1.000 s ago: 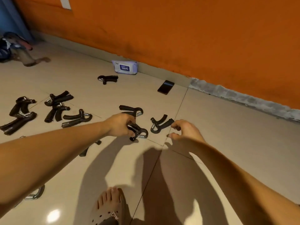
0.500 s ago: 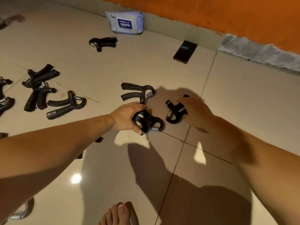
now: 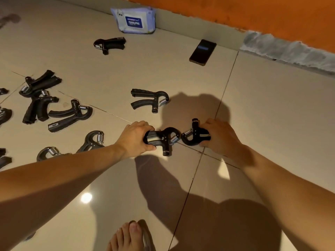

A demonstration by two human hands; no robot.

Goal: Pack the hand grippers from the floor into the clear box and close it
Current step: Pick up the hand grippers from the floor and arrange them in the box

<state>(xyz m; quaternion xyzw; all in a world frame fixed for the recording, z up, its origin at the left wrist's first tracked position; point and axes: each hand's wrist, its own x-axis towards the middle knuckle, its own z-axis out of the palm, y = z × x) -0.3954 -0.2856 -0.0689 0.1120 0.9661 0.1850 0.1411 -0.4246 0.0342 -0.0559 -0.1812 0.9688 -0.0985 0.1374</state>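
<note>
My left hand [image 3: 135, 137] grips the handles of a black hand gripper [image 3: 164, 139] whose spring end points right. My right hand [image 3: 220, 135] holds a second black hand gripper [image 3: 194, 135] by its handles, its curved head almost touching the first one. Both sit low over the beige tiled floor. Another gripper [image 3: 149, 100] lies just beyond my hands. One more [image 3: 109, 44] lies farther off near the wall. Several others [image 3: 54, 105] are scattered at the left. The clear box is not in view.
A pack of wet wipes [image 3: 135, 20] leans at the foot of the orange wall [image 3: 253, 13]. A dark phone [image 3: 203, 52] lies flat on the floor near it. My bare foot [image 3: 130, 236] in a sandal shows at the bottom edge.
My right hand has closed round the second gripper and turned it so its head points left. My left hand still holds its gripper. The view has moved in closer over the floor.
</note>
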